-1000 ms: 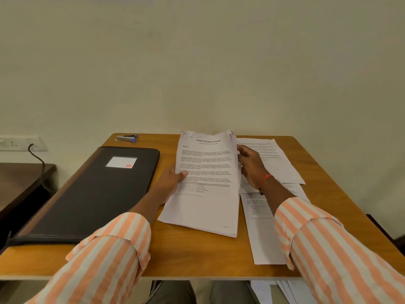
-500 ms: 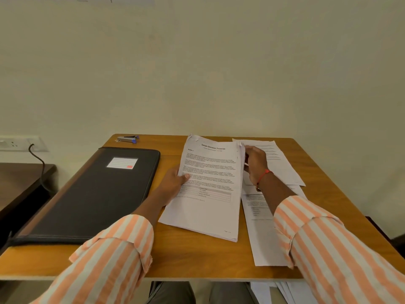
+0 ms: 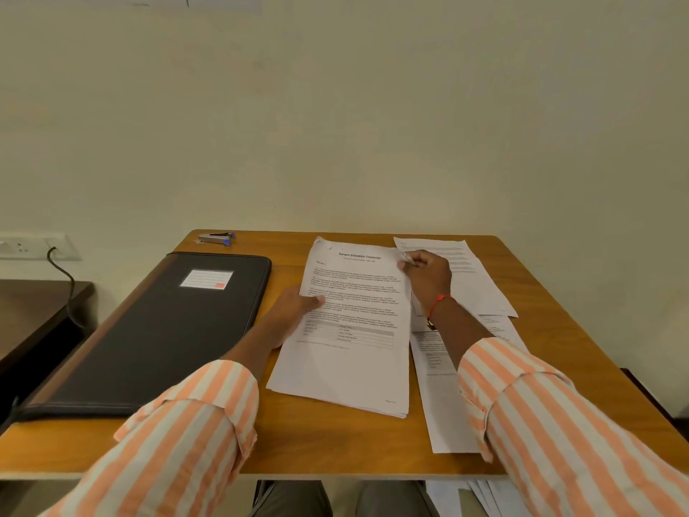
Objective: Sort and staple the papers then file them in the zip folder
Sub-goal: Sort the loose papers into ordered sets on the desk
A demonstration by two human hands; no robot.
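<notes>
A stack of printed papers (image 3: 350,360) lies flat on the wooden table (image 3: 335,445), its top sheet headed as a transcript. My left hand (image 3: 294,311) grips the stack's left edge, thumb on top. My right hand (image 3: 425,278) pinches the stack's top right corner. A black zip folder (image 3: 156,330) with a white label lies shut to the left. A small silver and blue stapler (image 3: 216,237) sits at the table's far left corner. Loose sheets (image 3: 469,278) lie to the right of the stack, partly under my right arm.
More papers (image 3: 488,498) lie below the table's near edge at the lower right. A wall socket with a black cable (image 3: 61,270) is on the left wall, above a dark side table (image 3: 33,311). The wall stands right behind the table.
The stack was lifted and tilted toward me; now it lies flat on the table. My right hand slid up from its right edge to the top right corner.
</notes>
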